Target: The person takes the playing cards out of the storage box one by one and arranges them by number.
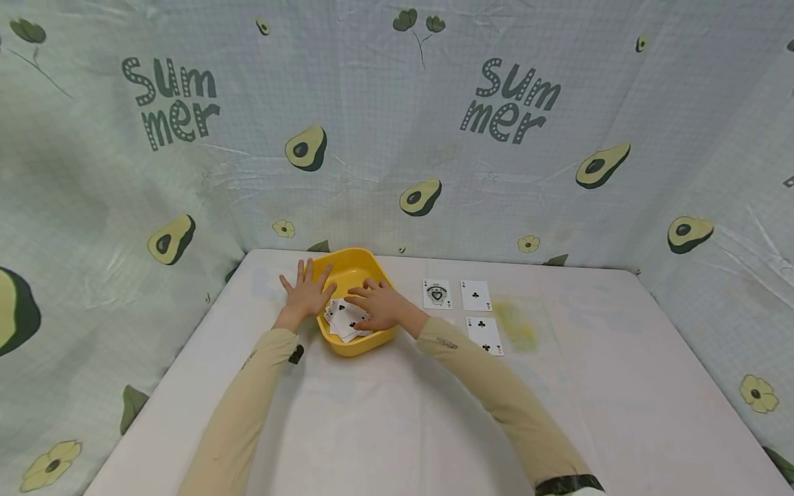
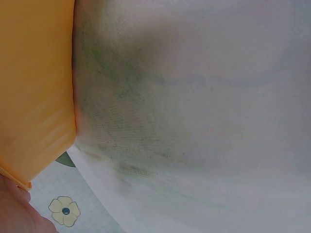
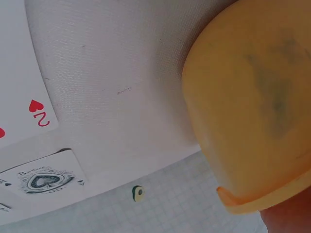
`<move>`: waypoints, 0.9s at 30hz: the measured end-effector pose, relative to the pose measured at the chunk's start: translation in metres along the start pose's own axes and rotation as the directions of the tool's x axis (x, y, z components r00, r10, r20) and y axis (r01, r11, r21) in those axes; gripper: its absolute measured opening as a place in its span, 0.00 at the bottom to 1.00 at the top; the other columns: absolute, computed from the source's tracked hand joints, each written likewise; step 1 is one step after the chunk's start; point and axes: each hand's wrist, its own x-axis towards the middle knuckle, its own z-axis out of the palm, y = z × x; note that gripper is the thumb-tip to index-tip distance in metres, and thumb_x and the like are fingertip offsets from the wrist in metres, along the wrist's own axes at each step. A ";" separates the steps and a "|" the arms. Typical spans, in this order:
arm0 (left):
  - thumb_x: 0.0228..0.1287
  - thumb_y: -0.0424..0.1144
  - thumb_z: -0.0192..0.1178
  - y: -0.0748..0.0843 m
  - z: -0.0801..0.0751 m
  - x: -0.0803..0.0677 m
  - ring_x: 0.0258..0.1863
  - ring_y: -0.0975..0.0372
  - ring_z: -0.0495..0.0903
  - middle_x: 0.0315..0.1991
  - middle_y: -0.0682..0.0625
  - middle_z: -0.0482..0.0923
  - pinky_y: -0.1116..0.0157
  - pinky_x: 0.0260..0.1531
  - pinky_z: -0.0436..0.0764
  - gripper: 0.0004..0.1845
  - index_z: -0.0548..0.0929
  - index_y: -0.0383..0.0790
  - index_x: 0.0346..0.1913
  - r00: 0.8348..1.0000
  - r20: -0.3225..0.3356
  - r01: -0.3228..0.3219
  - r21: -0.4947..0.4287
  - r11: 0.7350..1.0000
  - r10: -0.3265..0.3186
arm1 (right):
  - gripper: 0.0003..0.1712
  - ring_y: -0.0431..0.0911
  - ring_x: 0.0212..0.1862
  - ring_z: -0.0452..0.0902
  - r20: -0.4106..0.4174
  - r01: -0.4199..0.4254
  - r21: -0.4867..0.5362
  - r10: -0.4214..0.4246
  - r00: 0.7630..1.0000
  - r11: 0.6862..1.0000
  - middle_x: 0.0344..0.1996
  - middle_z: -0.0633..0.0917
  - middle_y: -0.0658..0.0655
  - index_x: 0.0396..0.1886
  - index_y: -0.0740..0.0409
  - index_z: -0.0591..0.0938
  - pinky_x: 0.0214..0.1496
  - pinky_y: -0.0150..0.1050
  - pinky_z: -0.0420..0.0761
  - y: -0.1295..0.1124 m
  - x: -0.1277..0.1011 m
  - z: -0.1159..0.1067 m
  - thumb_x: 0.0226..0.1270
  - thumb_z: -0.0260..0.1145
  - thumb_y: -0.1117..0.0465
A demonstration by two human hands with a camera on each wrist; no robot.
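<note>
From the head view, "Summer" is printed twice on the avocado-patterned backdrop [image 1: 397, 138]. A yellow basin [image 1: 353, 265] sits on the white table [image 1: 397, 413]. The left hand [image 1: 306, 293], fingers spread, presses its outer wall; the right hand [image 1: 377, 304] rests with relaxed fingers on the loose playing cards [image 1: 341, 320] inside.

The left wrist view shows the basin's smooth yellow wall against the tablecloth.

The right wrist view shows a two of hearts [image 3: 22, 92] and an ace of spades [image 3: 43, 180] beside the basin.
</note>
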 end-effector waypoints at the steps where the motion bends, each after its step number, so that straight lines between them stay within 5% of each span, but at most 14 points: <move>1: 0.68 0.54 0.34 0.000 0.000 0.000 0.68 0.42 0.26 0.70 0.34 0.30 0.32 0.54 0.27 0.31 0.48 0.47 0.70 1.000 0.001 0.000 -0.001 1.000 0.000 | 0.37 0.48 0.62 0.56 0.007 0.000 -0.001 0.000 1.000 1.000 0.67 0.61 0.48 0.67 0.44 0.59 0.60 0.49 0.63 0.000 0.001 0.001 0.61 0.51 0.37; 27: 0.69 0.55 0.32 0.002 -0.002 -0.001 0.68 0.42 0.26 0.70 0.34 0.30 0.32 0.54 0.27 0.31 0.47 0.46 0.70 1.000 0.018 0.010 0.012 1.000 -0.011 | 0.30 0.48 0.64 0.56 0.156 -0.027 -0.041 0.033 0.987 0.999 0.62 0.69 0.44 0.64 0.37 0.64 0.64 0.51 0.61 -0.007 0.010 0.003 0.61 0.51 0.38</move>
